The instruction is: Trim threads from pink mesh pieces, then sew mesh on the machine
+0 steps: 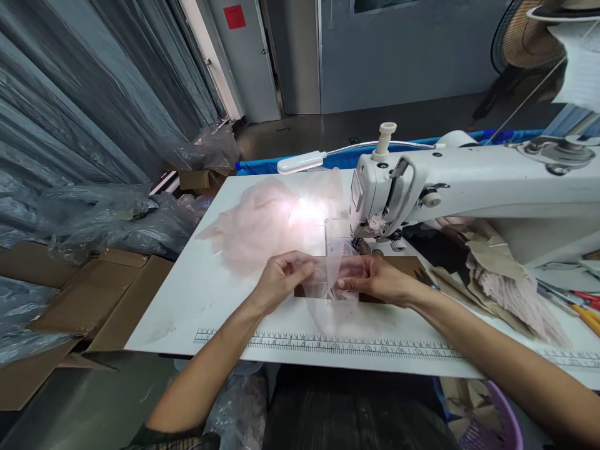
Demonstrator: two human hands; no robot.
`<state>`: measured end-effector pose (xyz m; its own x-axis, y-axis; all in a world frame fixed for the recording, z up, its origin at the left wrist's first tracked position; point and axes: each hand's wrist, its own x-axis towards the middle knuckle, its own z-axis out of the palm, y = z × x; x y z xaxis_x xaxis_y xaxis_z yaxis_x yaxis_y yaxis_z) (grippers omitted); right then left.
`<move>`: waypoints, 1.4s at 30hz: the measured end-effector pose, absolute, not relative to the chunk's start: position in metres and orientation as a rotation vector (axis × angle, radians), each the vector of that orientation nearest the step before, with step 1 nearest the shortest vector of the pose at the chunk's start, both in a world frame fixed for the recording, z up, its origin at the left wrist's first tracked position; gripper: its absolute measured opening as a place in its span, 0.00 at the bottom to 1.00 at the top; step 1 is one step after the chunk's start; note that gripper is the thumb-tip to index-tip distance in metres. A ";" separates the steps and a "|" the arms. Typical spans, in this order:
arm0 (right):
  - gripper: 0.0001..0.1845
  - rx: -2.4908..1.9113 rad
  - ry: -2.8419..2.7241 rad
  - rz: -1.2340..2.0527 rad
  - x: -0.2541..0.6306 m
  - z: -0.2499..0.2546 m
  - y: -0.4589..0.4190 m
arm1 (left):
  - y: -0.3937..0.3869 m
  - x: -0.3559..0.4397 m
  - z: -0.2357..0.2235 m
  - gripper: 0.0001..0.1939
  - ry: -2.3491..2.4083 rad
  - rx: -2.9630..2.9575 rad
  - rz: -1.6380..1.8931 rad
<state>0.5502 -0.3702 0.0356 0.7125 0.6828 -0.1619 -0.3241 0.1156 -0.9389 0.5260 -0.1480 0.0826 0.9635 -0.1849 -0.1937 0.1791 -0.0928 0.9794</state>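
Sheer pale pink fabric (257, 231) lies bunched on the white table, and part of it runs toward me in front of the sewing machine (375, 194). My left hand (288, 278) pinches this fabric between thumb and fingers, left of the needle area. Just to the right, my right hand (372, 278) is also closed on the fabric, with some of the thin layer over its fingers. Between the hands a folded strip of the cloth stands near the presser foot (359, 244). A loose part hangs toward the printed ruler (328, 344).
A lit lamp (300, 163) shines over the cloth. Scissors (426, 279), brown paper pieces (501, 256) and pink lace scraps (525, 294) lie at the right. Cardboard boxes (94, 287) and plastic bags stand left of the table. A purple basket (504, 412) is below it.
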 end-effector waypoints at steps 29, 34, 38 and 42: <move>0.11 -2.332 -0.214 0.003 0.554 0.014 -0.411 | -0.202 0.579 0.056 0.36 -1.277 2.835 -0.174; 0.10 -2.204 -0.229 -0.069 0.541 0.016 -0.404 | -0.182 0.597 0.061 0.40 -1.397 2.722 -0.066; 0.10 -2.148 -0.328 -0.140 0.525 0.010 -0.391 | -0.179 0.582 0.052 0.22 -1.349 2.561 0.311; 0.11 -2.265 -0.474 -0.067 0.520 0.010 -0.384 | -0.186 0.560 0.041 0.17 -1.471 2.375 0.356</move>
<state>0.5201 -0.3837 0.0103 0.9283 0.3144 0.1983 0.3573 -0.6073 -0.7096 0.5596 -0.1855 0.0411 0.4377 -0.8175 0.3744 -0.8982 -0.4162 0.1412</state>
